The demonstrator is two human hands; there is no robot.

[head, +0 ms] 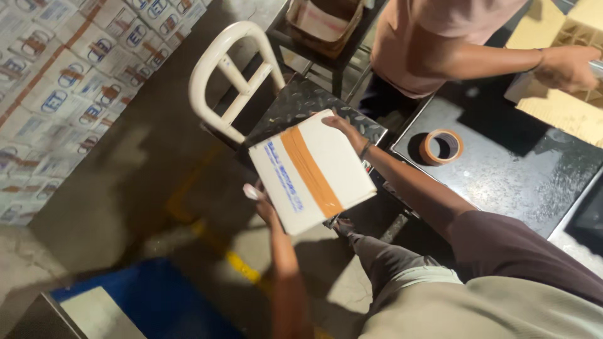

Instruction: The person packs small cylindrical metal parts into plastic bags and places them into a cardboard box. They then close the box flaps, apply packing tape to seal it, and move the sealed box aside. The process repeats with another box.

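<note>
I hold a white cardboard box [312,171] with a strip of brown tape across its top, tilted, above the floor beside a black table. My left hand [262,202] grips its near left edge from below. My right hand [347,129] presses on its far right corner. The box hangs over the metal plate of a trolley [301,99] with a white tubular handle [221,81].
A roll of brown tape [441,146] lies on the black table [515,176]. Another person in a pink shirt [433,37] stands at the far side, a hand [565,68] on flat cardboard [565,107]. Stacked printed cartons [69,75] line the left. A blue mat [157,301] lies on the floor.
</note>
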